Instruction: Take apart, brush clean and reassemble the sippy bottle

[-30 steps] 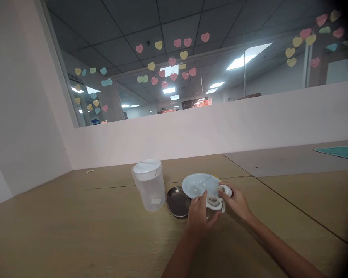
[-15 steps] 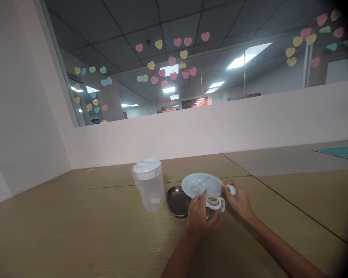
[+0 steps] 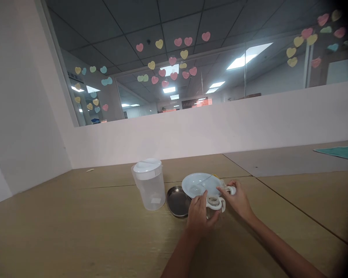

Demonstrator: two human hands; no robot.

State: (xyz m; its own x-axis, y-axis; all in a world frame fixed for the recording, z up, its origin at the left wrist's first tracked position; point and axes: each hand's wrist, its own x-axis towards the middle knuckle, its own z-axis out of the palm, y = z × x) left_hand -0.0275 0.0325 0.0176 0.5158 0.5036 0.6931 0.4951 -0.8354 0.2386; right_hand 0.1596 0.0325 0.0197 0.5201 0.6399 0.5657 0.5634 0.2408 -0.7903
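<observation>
My left hand (image 3: 199,214) is wrapped round a clear container with a white collar and handle (image 3: 216,202), its round mouth open at the top. To its right, my right hand (image 3: 236,197) pinches a small white and clear piece (image 3: 229,189), partly covered by the fingers. Just behind both hands lies a pale blue-white bowl (image 3: 195,180) with a clear item and a thin rod in it. A round dark metal dish (image 3: 177,201) sits left of my left hand, beside the bowl.
A translucent pitcher with a white lid (image 3: 150,189) stands left of the metal dish. A teal cloth (image 3: 340,151) lies at the far right of the wooden table (image 3: 104,227). Behind the table is a white wall (image 3: 176,135) with a window above.
The fingers of my right hand have shifted slightly on the small white piece, and more of its clear part shows. My left hand and the container have stayed put.
</observation>
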